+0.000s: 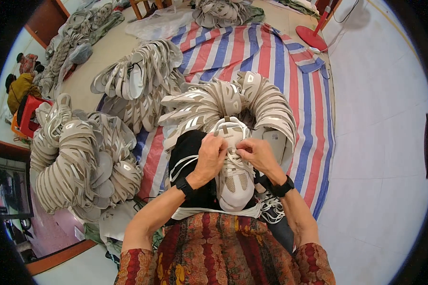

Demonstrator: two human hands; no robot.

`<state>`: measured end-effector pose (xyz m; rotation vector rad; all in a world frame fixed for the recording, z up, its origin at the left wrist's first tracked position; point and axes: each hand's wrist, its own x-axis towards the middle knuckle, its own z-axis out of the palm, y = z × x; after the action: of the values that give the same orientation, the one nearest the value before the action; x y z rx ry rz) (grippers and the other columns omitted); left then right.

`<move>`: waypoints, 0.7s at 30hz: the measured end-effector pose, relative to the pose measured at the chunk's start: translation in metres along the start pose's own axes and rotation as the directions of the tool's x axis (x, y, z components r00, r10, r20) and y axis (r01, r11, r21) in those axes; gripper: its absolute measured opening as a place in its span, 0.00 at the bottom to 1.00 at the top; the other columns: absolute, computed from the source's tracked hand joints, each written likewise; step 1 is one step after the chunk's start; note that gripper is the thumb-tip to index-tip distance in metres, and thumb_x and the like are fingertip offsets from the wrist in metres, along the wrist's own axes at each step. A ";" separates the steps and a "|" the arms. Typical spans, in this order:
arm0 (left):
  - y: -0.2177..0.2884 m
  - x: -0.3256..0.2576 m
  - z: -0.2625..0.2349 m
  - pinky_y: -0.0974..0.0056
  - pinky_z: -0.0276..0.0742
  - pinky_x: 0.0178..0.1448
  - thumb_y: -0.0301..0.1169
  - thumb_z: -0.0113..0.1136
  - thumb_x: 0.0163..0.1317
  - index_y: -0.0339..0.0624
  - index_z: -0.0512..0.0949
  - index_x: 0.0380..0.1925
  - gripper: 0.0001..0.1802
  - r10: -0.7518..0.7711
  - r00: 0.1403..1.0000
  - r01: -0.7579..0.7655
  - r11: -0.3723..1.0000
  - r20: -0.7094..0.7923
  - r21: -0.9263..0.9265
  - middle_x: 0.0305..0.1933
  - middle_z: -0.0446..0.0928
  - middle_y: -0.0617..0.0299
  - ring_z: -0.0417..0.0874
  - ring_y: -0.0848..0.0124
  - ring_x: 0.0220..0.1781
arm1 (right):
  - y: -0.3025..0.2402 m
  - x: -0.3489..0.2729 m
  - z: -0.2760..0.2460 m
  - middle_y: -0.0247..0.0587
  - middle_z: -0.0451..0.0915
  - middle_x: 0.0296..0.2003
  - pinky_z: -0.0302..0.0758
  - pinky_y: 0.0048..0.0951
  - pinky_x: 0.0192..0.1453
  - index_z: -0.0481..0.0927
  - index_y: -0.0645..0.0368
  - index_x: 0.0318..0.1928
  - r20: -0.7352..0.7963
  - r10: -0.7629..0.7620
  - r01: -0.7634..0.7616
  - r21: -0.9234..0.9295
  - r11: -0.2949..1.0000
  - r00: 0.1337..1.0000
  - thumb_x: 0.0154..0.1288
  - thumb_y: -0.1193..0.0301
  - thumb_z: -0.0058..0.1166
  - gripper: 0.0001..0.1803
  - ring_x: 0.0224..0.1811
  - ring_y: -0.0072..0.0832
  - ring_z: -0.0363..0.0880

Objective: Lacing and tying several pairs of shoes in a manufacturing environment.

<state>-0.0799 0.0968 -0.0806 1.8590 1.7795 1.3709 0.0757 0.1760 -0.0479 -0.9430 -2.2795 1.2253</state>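
Observation:
A white and beige shoe upper (pixel 235 183) lies toe toward me on a black cloth (pixel 190 147) over my lap. My left hand (pixel 210 156) and my right hand (pixel 255 152) meet at its tongue, both pinching the white laces (pixel 232 159). Each wrist carries a black band. Loose white laces (pixel 271 209) lie by my right forearm. An arc of nested beige shoe uppers (pixel 233 102) curves just beyond the shoe.
Big stacks of the same uppers sit at left (pixel 76 156) and further back (pixel 138 76), on a red, white and blue striped tarp (pixel 252 52). A red fan base (pixel 311 38) stands far right. Another person (pixel 20 88) sits at the far left by a red stool.

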 end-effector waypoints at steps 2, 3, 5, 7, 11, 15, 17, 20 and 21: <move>0.006 0.001 0.004 0.59 0.66 0.41 0.16 0.55 0.42 0.38 0.67 0.24 0.10 -0.089 0.996 0.090 0.993 0.013 -0.077 0.24 0.67 0.56 0.70 0.56 0.30 | 0.000 0.003 0.000 0.46 0.76 0.24 0.69 0.30 0.30 0.77 0.63 0.32 0.043 0.008 -0.007 -0.008 1.000 0.999 0.51 0.71 0.54 0.09 0.25 0.35 0.74; 0.006 0.002 0.003 0.59 0.66 0.41 0.16 0.55 0.42 0.38 0.67 0.24 0.10 -0.088 0.996 0.088 0.993 0.010 -0.076 0.24 0.67 0.56 0.70 0.56 0.30 | 0.003 0.004 0.001 0.47 0.75 0.24 0.69 0.32 0.30 0.77 0.63 0.30 0.065 0.023 -0.023 -0.005 1.000 0.998 0.51 0.71 0.54 0.08 0.25 0.36 0.74; 0.006 0.002 0.002 0.57 0.66 0.38 0.16 0.53 0.41 0.37 0.66 0.23 0.09 -0.036 0.999 0.035 0.996 -0.006 -0.083 0.26 0.67 0.52 0.70 0.54 0.33 | 0.001 0.005 0.004 0.47 0.75 0.24 0.69 0.33 0.29 0.76 0.63 0.29 0.089 0.040 -0.040 -0.002 0.999 0.995 0.51 0.70 0.54 0.08 0.25 0.38 0.74; 0.006 0.001 0.002 0.57 0.66 0.38 0.16 0.54 0.42 0.37 0.66 0.23 0.09 -0.038 0.999 0.038 0.997 0.001 -0.068 0.26 0.67 0.52 0.70 0.54 0.33 | -0.004 0.008 0.006 0.49 0.73 0.22 0.68 0.36 0.29 0.74 0.64 0.26 0.065 -0.074 0.084 -0.161 0.983 0.995 0.50 0.70 0.53 0.08 0.25 0.43 0.73; 0.005 0.004 -0.001 0.57 0.65 0.40 0.18 0.54 0.43 0.38 0.67 0.23 0.08 0.088 0.996 -0.088 0.996 0.022 -0.005 0.25 0.68 0.53 0.70 0.55 0.34 | 0.000 0.014 0.009 0.50 0.71 0.19 0.66 0.39 0.28 0.72 0.63 0.23 -0.027 -0.285 0.272 -0.225 0.936 0.958 0.49 0.71 0.52 0.07 0.23 0.46 0.70; -0.001 0.004 -0.014 0.57 0.65 0.41 0.20 0.54 0.43 0.39 0.69 0.23 0.06 0.106 0.982 -0.131 0.978 0.153 0.163 0.25 0.69 0.54 0.70 0.56 0.35 | 0.008 0.023 -0.039 0.50 0.69 0.18 0.66 0.38 0.28 0.71 0.61 0.21 -0.356 -0.198 0.072 -0.338 0.939 0.913 0.46 0.73 0.49 0.04 0.23 0.43 0.70; -0.002 0.003 -0.013 0.57 0.65 0.41 0.22 0.53 0.43 0.40 0.70 0.23 0.05 0.120 0.956 -0.200 0.933 0.267 0.298 0.24 0.70 0.53 0.70 0.57 0.35 | 0.032 0.021 -0.085 0.46 0.71 0.20 0.67 0.37 0.29 0.71 0.59 0.21 -0.581 -0.098 -0.232 -0.467 0.853 0.808 0.46 0.73 0.50 0.04 0.26 0.40 0.72; -0.003 0.006 -0.012 0.56 0.66 0.41 0.23 0.52 0.43 0.38 0.70 0.22 0.04 0.125 0.940 -0.232 0.917 0.319 0.324 0.23 0.70 0.52 0.71 0.56 0.35 | 0.040 0.009 -0.092 0.45 0.74 0.26 0.69 0.37 0.34 0.73 0.59 0.24 -0.489 -0.159 -0.285 -0.709 0.645 0.858 0.45 0.73 0.53 0.04 0.33 0.39 0.73; -0.004 0.008 -0.012 0.56 0.66 0.41 0.23 0.52 0.43 0.38 0.70 0.22 0.04 0.128 0.938 -0.236 0.917 0.321 0.323 0.23 0.70 0.52 0.71 0.56 0.35 | 0.040 0.007 -0.081 0.44 0.73 0.31 0.69 0.38 0.38 0.74 0.59 0.26 -0.426 -0.311 -0.111 -0.720 0.685 0.849 0.45 0.72 0.54 0.06 0.36 0.39 0.71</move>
<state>-0.0931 0.0996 -0.0731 2.3276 1.8233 0.7926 0.1352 0.2435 -0.0365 -1.1832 -2.2841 -0.0988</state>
